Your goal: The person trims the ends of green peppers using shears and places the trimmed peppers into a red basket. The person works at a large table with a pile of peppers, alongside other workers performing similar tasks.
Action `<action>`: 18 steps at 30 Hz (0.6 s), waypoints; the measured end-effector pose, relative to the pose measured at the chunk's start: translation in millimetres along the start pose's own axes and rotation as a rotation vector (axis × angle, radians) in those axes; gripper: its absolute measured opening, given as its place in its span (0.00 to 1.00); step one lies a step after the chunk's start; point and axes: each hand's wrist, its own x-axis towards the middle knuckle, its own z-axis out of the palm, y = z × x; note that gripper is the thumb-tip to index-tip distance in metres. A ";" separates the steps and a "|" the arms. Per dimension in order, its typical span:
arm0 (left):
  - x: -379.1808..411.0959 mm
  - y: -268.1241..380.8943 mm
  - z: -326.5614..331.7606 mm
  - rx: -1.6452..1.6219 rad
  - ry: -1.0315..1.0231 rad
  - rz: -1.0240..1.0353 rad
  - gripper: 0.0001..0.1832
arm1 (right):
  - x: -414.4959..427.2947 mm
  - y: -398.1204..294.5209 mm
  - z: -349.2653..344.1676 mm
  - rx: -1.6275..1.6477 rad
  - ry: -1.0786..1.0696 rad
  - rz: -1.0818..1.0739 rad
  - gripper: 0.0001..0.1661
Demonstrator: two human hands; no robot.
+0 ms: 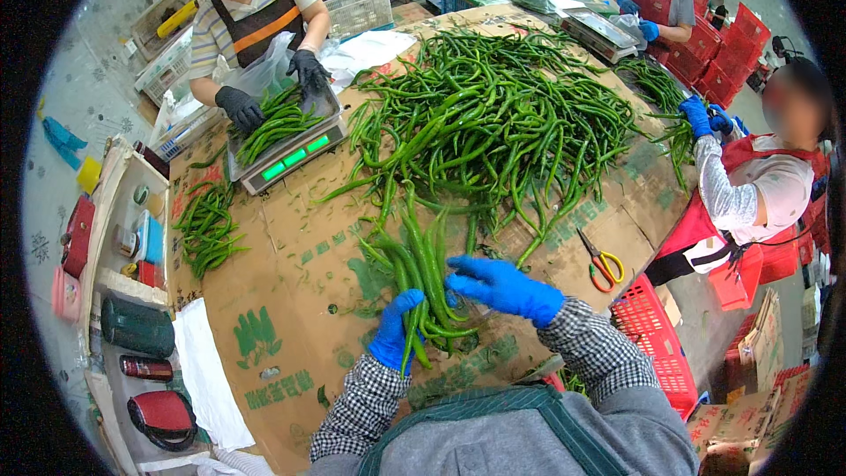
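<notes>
My left hand (395, 334), in a blue glove, grips the lower part of a bunch of long green chili peppers (423, 271) over the cardboard-covered table. My right hand (499, 287), gloved in blue too, is just right of the bunch with its fingers stretched towards it. Nothing is seen held in it, though its fingertips are slightly blurred. Beyond both hands lies a large heap of the same peppers (496, 119). Scissors with red and yellow handles (603, 264) lie to the right on the cardboard.
Across the table at left, a co-worker's dark-gloved hands handle peppers on a digital scale (294, 158). A smaller pepper pile (208, 228) lies at the left. Two other co-workers stand at the right. A red plastic crate (654, 344) is beside my right arm.
</notes>
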 end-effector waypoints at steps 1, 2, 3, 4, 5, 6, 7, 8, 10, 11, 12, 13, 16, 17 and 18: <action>-1.4 5.4 5.1 -0.033 -0.014 0.051 0.33 | -6.0 7.8 -7.5 0.027 0.130 -0.012 0.33; -2.3 10.8 9.3 -0.066 -0.026 0.103 0.34 | -13.8 17.6 -17.7 0.054 0.258 -0.023 0.31; -3.5 13.9 11.3 -0.092 -0.038 0.154 0.35 | -24.8 34.6 -32.8 0.034 0.412 0.009 0.26; -1.3 16.4 4.8 -0.132 -0.066 0.178 0.34 | -40.0 72.1 -45.0 0.103 0.656 0.000 0.27; -2.6 21.3 -0.4 -0.158 -0.043 0.207 0.34 | -58.5 85.9 -61.2 -0.136 0.800 0.080 0.25; -1.6 26.5 -3.0 -0.188 -0.029 0.230 0.34 | -81.8 125.5 -74.8 -0.429 0.965 0.045 0.24; 0.0 31.2 -4.1 -0.214 -0.011 0.257 0.34 | -105.7 160.5 -87.2 -0.725 1.014 0.070 0.23; -0.2 35.7 -4.7 -0.255 0.006 0.289 0.32 | -121.0 153.1 -87.3 -0.712 0.948 0.360 0.22; 1.7 43.1 0.2 -0.254 0.069 0.374 0.31 | -147.1 186.6 -90.9 -0.779 0.864 0.433 0.23; 5.0 46.0 3.6 -0.257 0.094 0.410 0.30 | -155.9 202.8 -87.6 -0.839 0.894 0.365 0.23; 2.5 49.3 16.9 -0.279 0.109 0.423 0.28 | -157.3 204.9 -86.3 -0.828 0.892 0.374 0.24; 4.8 50.5 15.6 -0.294 0.109 0.417 0.28 | -159.0 206.8 -85.6 -0.817 0.890 0.384 0.24; 9.7 54.1 11.3 -0.314 0.115 0.403 0.27 | -155.2 194.5 -90.9 -0.691 0.821 0.522 0.25; 8.4 54.7 10.4 -0.319 0.093 0.396 0.27 | -153.1 190.1 -92.6 -0.633 0.785 0.584 0.25; 5.4 57.2 7.9 -0.323 0.071 0.399 0.27 | -152.6 194.9 -96.8 -0.345 0.748 0.565 0.25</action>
